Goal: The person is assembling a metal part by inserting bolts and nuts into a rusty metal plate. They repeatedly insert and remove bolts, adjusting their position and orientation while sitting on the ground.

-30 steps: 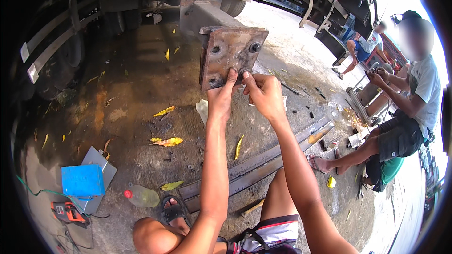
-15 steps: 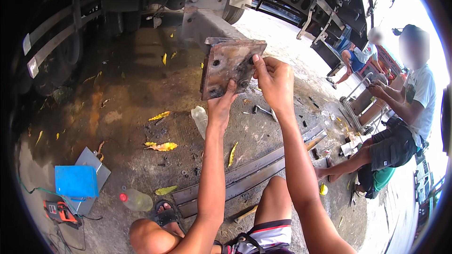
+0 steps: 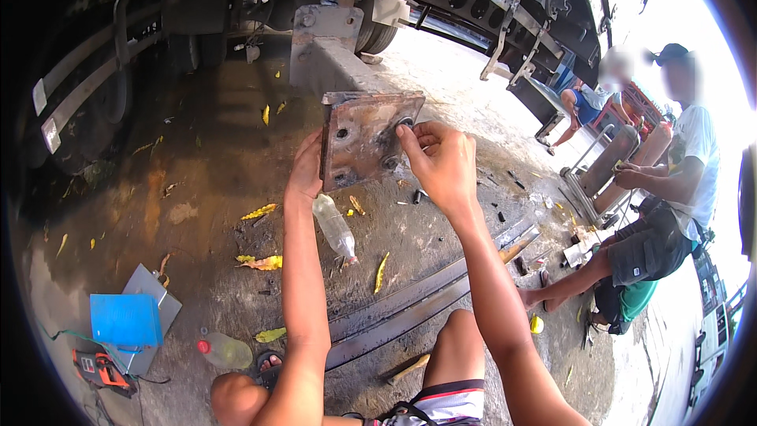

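Where the left hand [image 3: 304, 170] is placed: against the left edge of the rusty plate [image 3: 363, 148], its fingertips hidden behind; how firmly this grip is closed cannot be told.
Grey beam [image 3: 344, 67]: seen just behind the plate, its long axis carried away from the wearer, upward and slightly left.
Clear bottle [image 3: 334, 227]: laid on the ground, below the plate in view, touched by neither hand.
Plate face: turned toward the wearer and slightly tilted, framed between the two hands; it is nearly square, so no long axis is offered.
Upper-left hole [image 3: 341, 134]: left unfilled, nearer to the left hand.
Bolt end [image 3: 405, 121]: seated at the upper-right corner, seen almost end-on, so its axis is judged to be pointed into the plate; the right hand is far nearer.
Right hand [image 3: 443, 162]: brought in from the lower right, thumb and forefinger narrowly closed about the bolt end, which is found up and left of the palm.
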Motion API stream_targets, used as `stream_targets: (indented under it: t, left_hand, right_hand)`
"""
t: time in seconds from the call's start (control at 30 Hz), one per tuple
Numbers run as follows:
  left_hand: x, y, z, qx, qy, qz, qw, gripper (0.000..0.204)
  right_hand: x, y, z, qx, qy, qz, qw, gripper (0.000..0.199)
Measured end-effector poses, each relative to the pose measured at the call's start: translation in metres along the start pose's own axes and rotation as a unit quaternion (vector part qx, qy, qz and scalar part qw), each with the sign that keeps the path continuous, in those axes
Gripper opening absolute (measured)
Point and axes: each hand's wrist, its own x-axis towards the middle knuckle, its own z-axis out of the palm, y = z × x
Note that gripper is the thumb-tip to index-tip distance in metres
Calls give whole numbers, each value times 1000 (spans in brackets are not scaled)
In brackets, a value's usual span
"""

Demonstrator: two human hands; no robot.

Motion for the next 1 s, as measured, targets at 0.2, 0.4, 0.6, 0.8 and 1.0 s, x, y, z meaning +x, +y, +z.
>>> stream_targets:
  t: [0.2, 0.4, 0.6, 0.8, 1.0]
  left_hand:
    - [24, -6, -15, -10, 34, -36, 999, 22]
    - [12, 71, 109, 244, 121, 351, 896, 21]
    - [60, 135, 240, 744, -288, 60, 600, 27]
    - [138, 117, 250, 722, -422, -308, 453, 30]
    - [164, 97, 242, 643, -350, -529, 429, 29]
  right_hand:
    - [0, -6, 4, 25, -17, 19, 999, 35]
    - [-3, 6, 2, 6, 6, -23, 1000, 34]
    - [-11, 1, 17, 153, 21, 86, 984, 35]
    - [-13, -5, 22, 293, 26, 200, 935, 38]
    - [-7, 2, 9, 199, 33, 121, 972, 34]
